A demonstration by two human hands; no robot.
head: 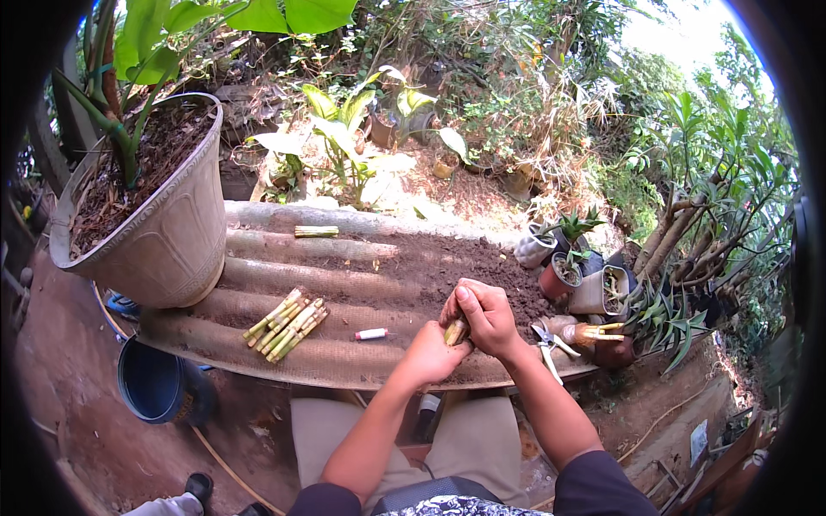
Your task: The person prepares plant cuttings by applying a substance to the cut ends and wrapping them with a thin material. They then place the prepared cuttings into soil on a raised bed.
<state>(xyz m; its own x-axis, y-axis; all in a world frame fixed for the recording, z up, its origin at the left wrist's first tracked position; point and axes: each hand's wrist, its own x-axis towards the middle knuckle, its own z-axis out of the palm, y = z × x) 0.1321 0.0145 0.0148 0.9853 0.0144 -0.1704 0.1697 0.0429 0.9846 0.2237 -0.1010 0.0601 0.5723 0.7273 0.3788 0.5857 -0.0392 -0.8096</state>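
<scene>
Before me, over the near edge of a corrugated sheet table, my left hand closes around a short bundle of cut plant stems. My right hand grips the same bundle from the right and above, with soil on the fingers. The bundle's lower part is hidden by the hands. To the left lie loose cut stems in a pile, and a small spool of thread is between them and my hands. Pruning shears rest open at the right, beside a wrapped stem bundle. Farther back is another small stem bundle.
Loose soil covers the back right of the table. Small potted plants crowd its right end. A large planter stands at the left, above a dark blue bucket. Another person's shoe shows at lower left.
</scene>
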